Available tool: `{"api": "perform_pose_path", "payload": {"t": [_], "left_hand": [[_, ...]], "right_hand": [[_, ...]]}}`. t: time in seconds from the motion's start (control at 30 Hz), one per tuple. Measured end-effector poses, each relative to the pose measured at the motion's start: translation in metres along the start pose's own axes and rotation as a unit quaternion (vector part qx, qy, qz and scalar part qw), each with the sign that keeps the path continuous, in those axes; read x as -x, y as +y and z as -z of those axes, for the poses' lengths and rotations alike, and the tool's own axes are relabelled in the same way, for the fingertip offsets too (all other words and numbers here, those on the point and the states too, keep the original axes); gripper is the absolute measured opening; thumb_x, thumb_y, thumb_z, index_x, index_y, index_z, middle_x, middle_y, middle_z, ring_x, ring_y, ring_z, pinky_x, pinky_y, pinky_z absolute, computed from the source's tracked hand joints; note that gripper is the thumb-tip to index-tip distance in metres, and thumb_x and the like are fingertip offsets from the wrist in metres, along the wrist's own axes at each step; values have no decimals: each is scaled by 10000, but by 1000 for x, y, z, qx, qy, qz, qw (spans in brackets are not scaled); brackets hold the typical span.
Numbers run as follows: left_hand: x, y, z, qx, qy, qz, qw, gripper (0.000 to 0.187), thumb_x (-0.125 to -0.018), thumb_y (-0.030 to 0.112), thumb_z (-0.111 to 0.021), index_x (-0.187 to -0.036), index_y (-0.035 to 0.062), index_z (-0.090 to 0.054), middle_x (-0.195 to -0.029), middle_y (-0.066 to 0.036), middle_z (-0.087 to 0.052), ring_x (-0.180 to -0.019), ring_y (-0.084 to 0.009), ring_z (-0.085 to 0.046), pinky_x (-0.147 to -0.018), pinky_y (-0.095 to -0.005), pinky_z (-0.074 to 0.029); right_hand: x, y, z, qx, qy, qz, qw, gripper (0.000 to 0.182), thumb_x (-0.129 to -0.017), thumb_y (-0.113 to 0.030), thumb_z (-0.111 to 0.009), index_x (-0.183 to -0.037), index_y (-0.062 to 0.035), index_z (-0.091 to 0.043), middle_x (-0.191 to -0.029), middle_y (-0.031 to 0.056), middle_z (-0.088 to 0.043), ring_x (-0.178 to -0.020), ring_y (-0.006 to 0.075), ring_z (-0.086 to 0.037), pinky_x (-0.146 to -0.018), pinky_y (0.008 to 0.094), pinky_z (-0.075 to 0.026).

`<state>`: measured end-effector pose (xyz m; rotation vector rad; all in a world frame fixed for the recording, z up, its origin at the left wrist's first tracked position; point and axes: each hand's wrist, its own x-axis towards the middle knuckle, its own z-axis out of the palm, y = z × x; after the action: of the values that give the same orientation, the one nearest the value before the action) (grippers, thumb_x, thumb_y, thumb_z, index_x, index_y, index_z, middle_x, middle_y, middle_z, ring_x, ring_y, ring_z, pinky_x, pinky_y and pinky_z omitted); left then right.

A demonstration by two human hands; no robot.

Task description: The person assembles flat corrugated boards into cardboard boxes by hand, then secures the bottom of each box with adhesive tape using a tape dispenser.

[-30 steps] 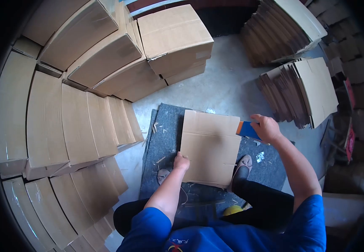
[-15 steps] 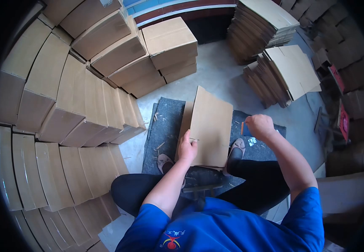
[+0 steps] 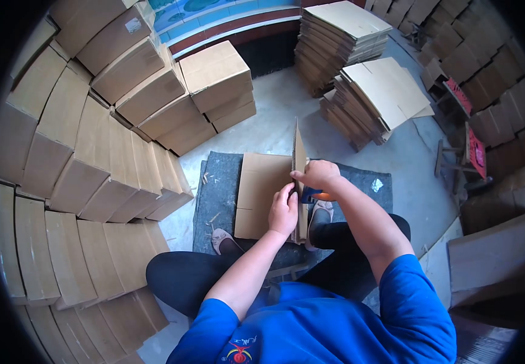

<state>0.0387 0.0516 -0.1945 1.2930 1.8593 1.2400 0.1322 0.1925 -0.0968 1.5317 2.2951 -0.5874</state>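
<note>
1. One cardboard sheet (image 3: 261,185) is placed on the dark mat (image 3: 359,193), close to the mat's far edge; its left part is lying flat, and its right part is raised upright.
2. The raised part is touched on its left face by the left hand (image 3: 283,212), with fingers half bent; whether it is pinched cannot be told.
3. A blue tool (image 3: 306,196) is held by the right hand (image 3: 321,176), its fingers curled closed, beside the raised part.
4. Near the mat's right edge, a shiny scrap (image 3: 377,184) is seen.

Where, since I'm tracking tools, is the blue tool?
In the head view, the blue tool is right of centre, at the right hand, beside the upright cardboard.
</note>
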Motion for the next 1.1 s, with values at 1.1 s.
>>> {"api": "perform_pose_path", "payload": {"t": [1.1], "left_hand": [[-38, -3, 102, -266, -8, 93, 960, 401, -927, 225, -523, -1275, 40, -596, -1151, -244, -659, -1051, -421, -635, -929, -488, -500]], "right_hand": [[83, -16, -47, -34, -62, 89, 993, 356, -911, -302, -493, -957, -56, -747, -1017, 193, -721, -987, 357, -688, -897, 437, -529]]}}
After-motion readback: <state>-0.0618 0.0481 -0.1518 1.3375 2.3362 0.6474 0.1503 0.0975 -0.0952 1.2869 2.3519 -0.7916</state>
